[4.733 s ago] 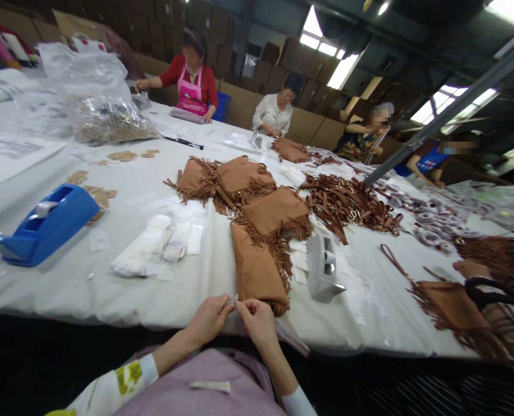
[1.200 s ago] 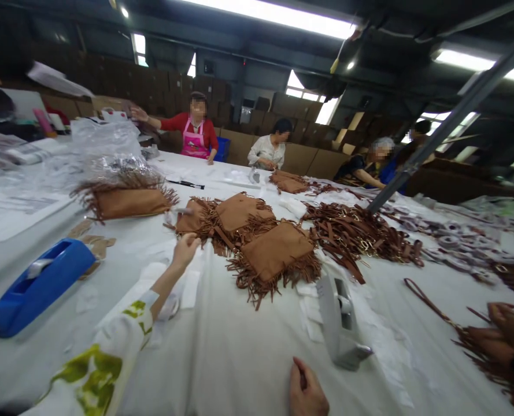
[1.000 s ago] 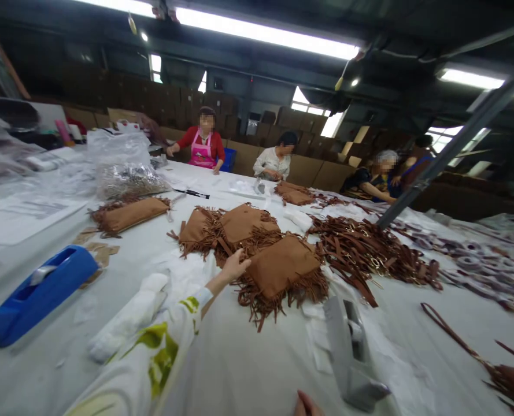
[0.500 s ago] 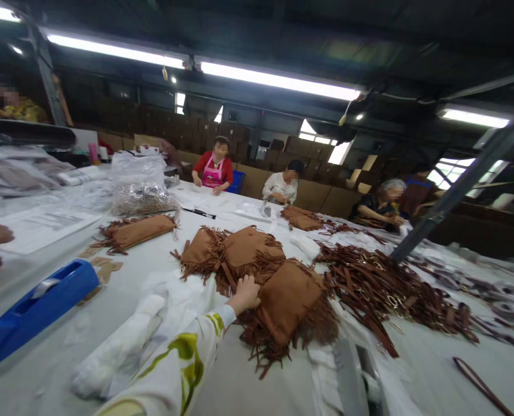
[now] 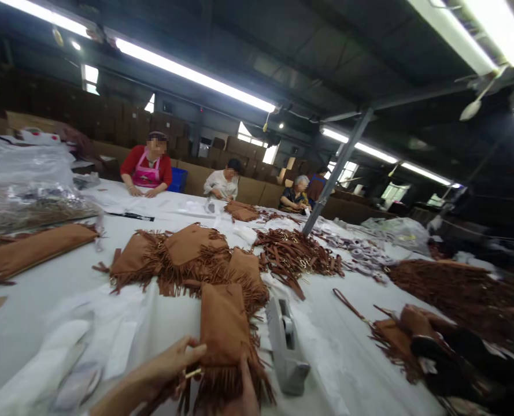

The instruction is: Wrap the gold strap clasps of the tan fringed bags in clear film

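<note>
A brown fringed pouch (image 5: 222, 323) lies in front of me at the near side of the table, its fringe hanging toward me. My left hand (image 5: 172, 361) grips its left edge, close to a small gold-coloured clasp (image 5: 192, 374). At the lower right of the pouch, my right hand (image 5: 247, 390) holds the bottom edge over the fringe; most of that hand is hidden or out of the picture. Just beyond lie more fringed pouches (image 5: 191, 245), bunched together. A grey tape dispenser (image 5: 286, 346) stands immediately right of the held pouch.
Brown straps with metal rings (image 5: 298, 254) are heaped beyond the dispenser. White wrapping (image 5: 96, 329) lies at left, near another brown pouch (image 5: 40, 248). A co-worker's hands (image 5: 417, 320) handle a fringed pouch at right. A metal post (image 5: 339, 167) rises from the table; several people work across it.
The view has swung right. My left hand has come back toward me and a pouch now lies between both hands. My right hand has entered the view.
</note>
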Available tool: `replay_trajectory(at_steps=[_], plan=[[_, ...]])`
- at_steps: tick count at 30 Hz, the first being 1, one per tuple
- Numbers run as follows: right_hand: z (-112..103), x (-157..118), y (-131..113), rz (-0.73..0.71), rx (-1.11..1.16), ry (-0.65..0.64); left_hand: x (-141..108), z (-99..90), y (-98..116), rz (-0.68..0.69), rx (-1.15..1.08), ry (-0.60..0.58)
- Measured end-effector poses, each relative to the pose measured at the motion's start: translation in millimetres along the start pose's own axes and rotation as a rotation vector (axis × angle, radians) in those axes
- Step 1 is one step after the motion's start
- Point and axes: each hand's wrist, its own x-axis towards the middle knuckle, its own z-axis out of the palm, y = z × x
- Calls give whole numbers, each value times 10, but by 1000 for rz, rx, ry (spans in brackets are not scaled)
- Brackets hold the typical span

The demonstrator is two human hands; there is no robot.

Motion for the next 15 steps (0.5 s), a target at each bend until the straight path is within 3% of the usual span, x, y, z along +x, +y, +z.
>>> replay_trajectory(at_steps=[3,6,9,12,15], plan=[[143,97,-13,236,405,-157,-360,43,-438,-65,-323,-44],[285,257,-14,355,488,-59,-672,61,-695,-66,-496,34],[467,519,0,356,481,55,-807,21,-810,-74,-552,98],[644,781,2,334,468,70,-845,-27,-858,-71,-583,177],[753,961,-14,288,446,103,-908,-9,-900,-126,-630,176]])
